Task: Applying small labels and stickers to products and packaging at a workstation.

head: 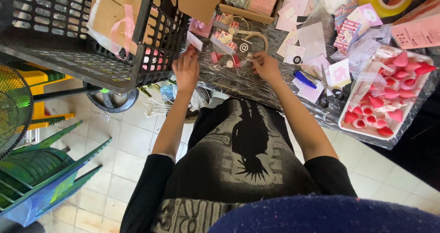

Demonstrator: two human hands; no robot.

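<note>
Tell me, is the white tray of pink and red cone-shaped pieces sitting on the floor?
No, the white tray of pink and red cone-shaped pieces rests on the foil-covered table, beside the person's right hand.

I held a small white card [194, 41] upright beside the black crate [91, 40], pink pieces [233, 61] lying nearby.

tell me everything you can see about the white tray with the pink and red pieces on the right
The white tray is a shallow rectangle with rounded corners, plastic or foam by its look, lying flat and skewed near the table's right edge on crinkled clear wrap. It holds many small pink and red cone-like pieces, heaped loosely, some in clear film. Neither hand touches it; scissors lie just to its left.
</note>
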